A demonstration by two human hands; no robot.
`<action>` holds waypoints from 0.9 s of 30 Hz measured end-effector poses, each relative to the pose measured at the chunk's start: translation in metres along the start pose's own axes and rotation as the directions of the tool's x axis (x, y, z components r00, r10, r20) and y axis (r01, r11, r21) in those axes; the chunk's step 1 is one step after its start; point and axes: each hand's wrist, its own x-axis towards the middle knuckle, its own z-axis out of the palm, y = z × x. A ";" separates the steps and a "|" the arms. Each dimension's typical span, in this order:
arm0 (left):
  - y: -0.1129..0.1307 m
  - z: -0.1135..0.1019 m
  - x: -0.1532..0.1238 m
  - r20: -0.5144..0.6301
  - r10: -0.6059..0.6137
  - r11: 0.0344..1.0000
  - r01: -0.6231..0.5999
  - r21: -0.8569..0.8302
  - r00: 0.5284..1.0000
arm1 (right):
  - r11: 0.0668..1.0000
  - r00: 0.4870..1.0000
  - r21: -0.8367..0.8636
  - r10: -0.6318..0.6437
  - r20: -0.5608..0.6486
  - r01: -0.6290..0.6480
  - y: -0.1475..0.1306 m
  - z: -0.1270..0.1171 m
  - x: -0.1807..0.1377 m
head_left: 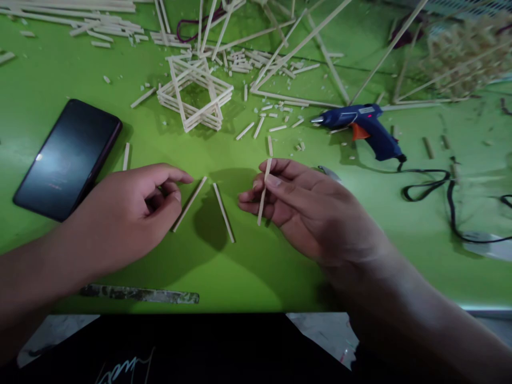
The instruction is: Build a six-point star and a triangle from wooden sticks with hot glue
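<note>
Between the thumb and fingers of my right hand (304, 205) is a short, thin wooden stick (262, 200), held nearly upright in the view. My left hand (140, 208) hovers low over the green table, its index finger stretched out and the other fingers loosely curled, with nothing seen in it. Just beside its thumb lies a slanted wooden stick (190, 204). Another stick (224, 213) rests between my two hands, leaning the opposite way. Beyond them sits a star-shaped frame of stacked sticks (184, 118).
A blue glue gun (370, 125) with a black cord (452, 197) lies at right. At left is a dark phone (68, 160); a stained flat strip (140, 294) lies near the front edge. Stick offcuts (244, 64), a large stick framework (300, 101) and long sticks (72, 6) occupy the back.
</note>
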 end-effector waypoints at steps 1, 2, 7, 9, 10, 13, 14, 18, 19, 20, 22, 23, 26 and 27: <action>0.000 0.000 0.000 0.002 -0.002 1.000 0.002 0.006 1.000 | 1.000 1.000 -0.004 -0.012 -0.001 0.012 0.000 0.000 0.000; -0.001 0.000 0.000 0.004 -0.004 1.000 0.004 0.011 1.000 | 1.000 1.000 -0.010 -0.023 -0.005 0.023 0.000 0.000 -0.001; -0.005 0.001 -0.001 -0.002 0.038 0.999 -0.038 -0.005 0.999 | 0.990 0.996 -0.120 -0.082 -0.036 0.077 -0.001 0.000 -0.004; -0.007 0.002 0.000 -0.016 0.067 0.997 -0.067 -0.038 0.998 | 0.980 0.991 -0.166 -0.122 -0.047 0.113 -0.001 0.002 -0.005; -0.007 0.002 0.001 -0.021 0.077 0.996 -0.078 -0.053 0.997 | 0.975 0.988 -0.181 -0.143 -0.055 0.131 -0.002 0.002 -0.006; -0.008 0.003 0.002 -0.026 0.088 0.993 -0.090 -0.079 0.996 | 0.954 0.976 -0.243 -0.203 -0.081 0.178 -0.004 0.005 -0.008; -0.008 0.004 0.002 -0.025 0.087 0.993 -0.089 -0.082 0.996 | 0.944 0.971 -0.269 -0.222 -0.086 0.192 -0.004 0.006 -0.009; -0.006 0.005 -0.002 -0.053 0.105 0.992 -0.109 -0.067 0.993 | 0.925 0.952 -0.286 -0.288 -0.107 0.248 -0.004 0.008 -0.012; -0.005 0.005 -0.003 -0.072 0.129 0.990 -0.133 -0.054 0.989 | 0.928 0.949 -0.269 -0.297 -0.111 0.259 -0.004 0.009 -0.013; -0.003 0.005 -0.005 -0.092 0.160 0.986 -0.164 -0.037 0.983 | 0.931 0.948 -0.249 -0.301 -0.108 0.267 -0.003 0.009 -0.014; 0.000 0.005 -0.009 -0.119 0.225 0.974 -0.227 -0.004 0.967 | 0.936 0.952 -0.216 -0.298 -0.063 0.279 -0.002 0.009 -0.016; 0.001 0.005 -0.010 -0.122 0.255 0.966 -0.257 0.003 0.959 | 0.937 0.956 -0.207 -0.292 -0.024 0.281 -0.002 0.009 -0.018; 0.005 0.003 -0.013 -0.110 0.316 0.947 -0.321 -0.029 0.942 | 0.932 0.961 -0.237 -0.257 0.097 0.273 -0.003 0.014 -0.023; 0.006 0.002 -0.013 -0.096 0.322 0.943 -0.328 -0.051 0.942 | 0.925 0.962 -0.268 -0.245 0.118 0.268 -0.004 0.016 -0.024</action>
